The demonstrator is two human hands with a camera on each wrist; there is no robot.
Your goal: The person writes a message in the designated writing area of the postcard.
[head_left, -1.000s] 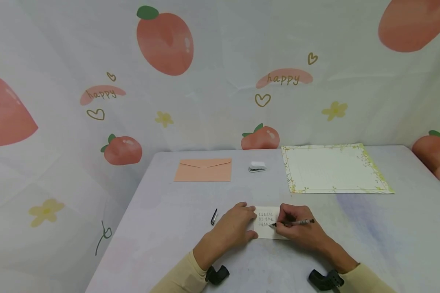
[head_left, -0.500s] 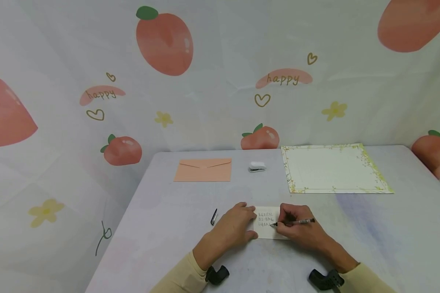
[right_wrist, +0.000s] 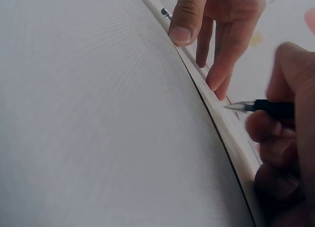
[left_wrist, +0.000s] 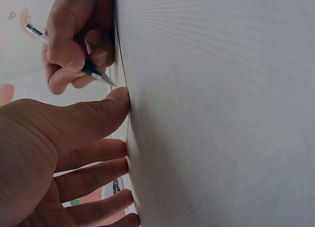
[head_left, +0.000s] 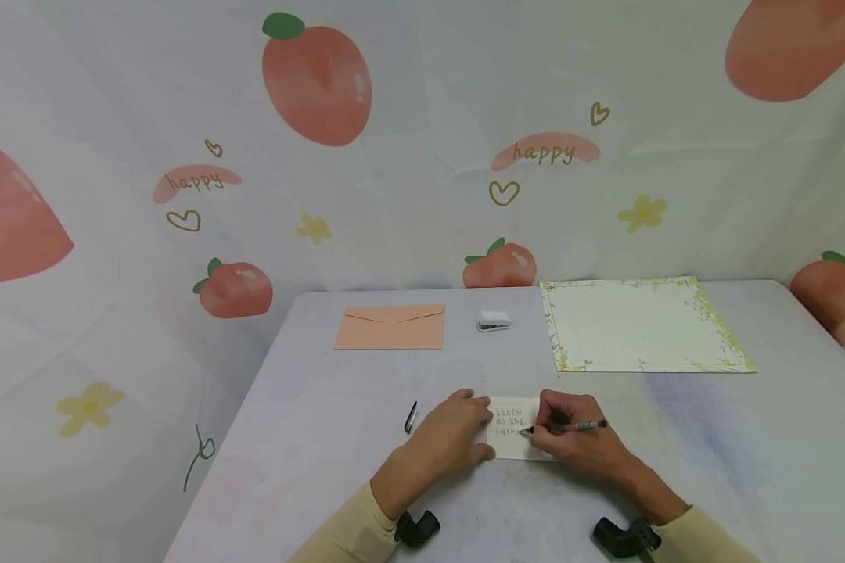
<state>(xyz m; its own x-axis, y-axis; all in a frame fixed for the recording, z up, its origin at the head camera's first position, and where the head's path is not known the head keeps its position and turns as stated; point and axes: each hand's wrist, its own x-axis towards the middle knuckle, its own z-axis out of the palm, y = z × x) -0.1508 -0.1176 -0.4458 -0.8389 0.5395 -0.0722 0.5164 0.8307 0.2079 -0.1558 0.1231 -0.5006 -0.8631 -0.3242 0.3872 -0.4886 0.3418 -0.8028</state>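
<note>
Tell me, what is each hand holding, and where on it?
The right hand pinches a slim black-gripped pen near its tip. The left hand grips nothing; its fingers press the small cream card.

card writing: too small to read | card's right part: hidden under right hand

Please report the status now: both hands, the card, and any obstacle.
Right hand grips pen, tip on card. Left hand presses card flat. Pen cap lies left, apart; nothing blocks.
</note>
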